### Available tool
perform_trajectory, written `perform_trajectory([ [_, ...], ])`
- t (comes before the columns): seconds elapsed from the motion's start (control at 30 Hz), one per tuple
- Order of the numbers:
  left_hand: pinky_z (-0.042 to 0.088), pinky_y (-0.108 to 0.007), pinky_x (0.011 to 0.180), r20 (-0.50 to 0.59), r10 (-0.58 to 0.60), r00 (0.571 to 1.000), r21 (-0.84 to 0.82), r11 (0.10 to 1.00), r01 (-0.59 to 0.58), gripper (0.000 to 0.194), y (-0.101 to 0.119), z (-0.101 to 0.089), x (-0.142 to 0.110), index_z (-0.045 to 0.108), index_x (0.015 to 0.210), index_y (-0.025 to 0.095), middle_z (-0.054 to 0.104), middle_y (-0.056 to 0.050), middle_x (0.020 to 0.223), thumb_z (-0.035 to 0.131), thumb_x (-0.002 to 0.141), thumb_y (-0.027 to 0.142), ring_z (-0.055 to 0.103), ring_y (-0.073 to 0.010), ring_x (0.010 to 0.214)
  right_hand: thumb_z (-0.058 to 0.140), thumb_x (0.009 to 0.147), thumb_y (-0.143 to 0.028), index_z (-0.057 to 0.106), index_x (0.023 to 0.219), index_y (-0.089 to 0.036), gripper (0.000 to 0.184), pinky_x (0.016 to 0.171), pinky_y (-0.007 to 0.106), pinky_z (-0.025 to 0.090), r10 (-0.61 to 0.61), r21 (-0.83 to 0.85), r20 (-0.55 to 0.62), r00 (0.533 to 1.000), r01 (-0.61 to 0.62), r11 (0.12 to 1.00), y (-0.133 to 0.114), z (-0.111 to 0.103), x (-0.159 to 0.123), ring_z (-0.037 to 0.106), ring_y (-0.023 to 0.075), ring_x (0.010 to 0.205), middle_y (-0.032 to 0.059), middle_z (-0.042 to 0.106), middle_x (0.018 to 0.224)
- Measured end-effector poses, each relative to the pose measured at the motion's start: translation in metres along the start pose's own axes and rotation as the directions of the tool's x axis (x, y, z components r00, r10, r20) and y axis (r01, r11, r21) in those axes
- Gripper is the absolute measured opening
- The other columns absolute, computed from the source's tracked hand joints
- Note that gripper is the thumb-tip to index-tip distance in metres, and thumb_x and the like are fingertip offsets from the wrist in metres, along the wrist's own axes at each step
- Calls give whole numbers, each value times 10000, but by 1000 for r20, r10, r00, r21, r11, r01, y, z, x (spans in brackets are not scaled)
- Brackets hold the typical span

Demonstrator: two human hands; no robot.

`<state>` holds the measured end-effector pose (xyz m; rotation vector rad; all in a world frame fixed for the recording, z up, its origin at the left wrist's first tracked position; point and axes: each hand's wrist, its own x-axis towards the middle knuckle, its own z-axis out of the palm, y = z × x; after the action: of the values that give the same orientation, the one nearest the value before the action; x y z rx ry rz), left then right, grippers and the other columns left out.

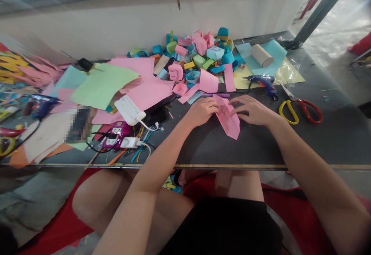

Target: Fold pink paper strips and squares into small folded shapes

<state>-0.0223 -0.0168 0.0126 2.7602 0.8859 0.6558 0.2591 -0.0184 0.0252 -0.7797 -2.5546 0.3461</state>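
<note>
Our hands [203,111] [252,110], slightly apart, touch opposite sides of folded pink paper [227,118]; scissors [301,106] right of paper.

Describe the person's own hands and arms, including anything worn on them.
The left hand and right hand are gloveless, with slim, uncovered fingers. Neither wrist shows a watch or bracelet. Both forearms are bare, with no sleeves or clear markings in view. Nail details are too small to tell.
</note>
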Motion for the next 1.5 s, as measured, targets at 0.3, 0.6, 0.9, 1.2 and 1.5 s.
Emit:
perform_trajectory([
  [0.3, 440, -484, 1123, 86, 57, 995, -178, 983, -41, 217, 8, -8, -1, 794, 1020, 230, 750, -79, 1221, 656, 876, 147, 628, -274, 1250, 554, 856, -184, 812, 1008, -302, 322, 1001, 413, 539, 47, 4, 73, 996, -48, 999, -14, 4, 2, 742, 224, 1051, 13, 810, 1126],
  [0.6, 300, -486, 1070, 313, 27, 949, -296, 953, 71, 85, 11, -15, -1, 801, 904, 245, 782, -47, 1119, 745, 909, 308, 628, -275, 1236, 626, 863, -243, 821, 989, -265, 233, 929, 306, 555, 7, 214, 135, 991, -36, 976, -23, -3, 4, 746, 187, 971, 19, 823, 1048],
  [0.9, 242, -468, 1056, 284, -9, 959, -184, 981, 64, 147, 16, -17, 1, 784, 898, 242, 794, -26, 1127, 656, 969, 255, 604, -245, 1269, 605, 911, -294, 814, 966, -253, 219, 893, 293, 543, 15, 159, 199, 980, -48, 986, -31, -4, 7, 750, 182, 951, 26, 816, 1053],
  [1.2, 274, -455, 1051, 198, 16, 980, -58, 998, -5, 141, 22, -14, 1, 782, 1001, 230, 794, -43, 1137, 659, 984, 296, 620, -243, 1251, 573, 943, -282, 802, 985, -252, 235, 810, 299, 522, 121, -42, 140, 983, -117, 992, -31, 5, 8, 736, 194, 984, 27, 811, 1093],
  [1.5, 280, -441, 1044, 184, 77, 980, -39, 997, -71, 167, 27, -8, 1, 788, 958, 239, 804, -32, 1082, 633, 999, 287, 633, -230, 1215, 607, 944, -282, 801, 946, -280, 195, 774, 269, 498, 63, 25, 247, 967, -72, 997, -35, -2, 8, 734, 159, 915, -9, 804, 1060],
])
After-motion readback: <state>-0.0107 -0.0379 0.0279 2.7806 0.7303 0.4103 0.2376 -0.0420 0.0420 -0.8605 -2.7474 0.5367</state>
